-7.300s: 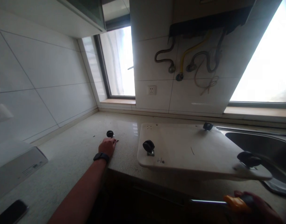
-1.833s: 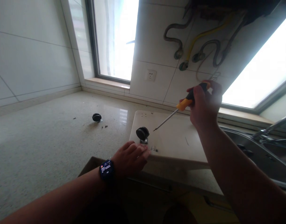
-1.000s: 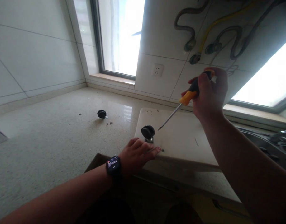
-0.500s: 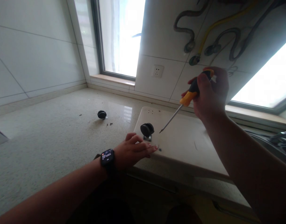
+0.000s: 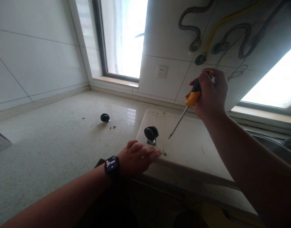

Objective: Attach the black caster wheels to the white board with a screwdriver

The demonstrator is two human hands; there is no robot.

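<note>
In my right hand (image 5: 213, 95) is a screwdriver (image 5: 193, 96) with a yellow and black handle, its tip pointing down to the left above the white panel (image 5: 183, 139). A black caster wheel (image 5: 151, 133) stands upright on a metal plate near the panel's left end. My left hand (image 5: 139, 155), a watch on its wrist, rests on the panel's near edge just below that caster, fingers stretched out. Beside its fingertips sits a small round fitting (image 5: 164, 154) in the panel. Several small holes (image 5: 155, 114) show in the panel's far left corner.
A second caster (image 5: 105, 117) lies on the speckled countertop (image 5: 52, 139), with small dark screws (image 5: 113, 127) near it. A sink (image 5: 266, 145) is at the right. Behind are a wall socket (image 5: 162, 72) and hoses (image 5: 240, 28). A box corner (image 5: 0, 142) shows at left.
The screwdriver tip has shifted slightly right and down, away from the upright caster, and the shaft is a little steeper. My left hand stays on the panel edge. The view has shifted slightly.
</note>
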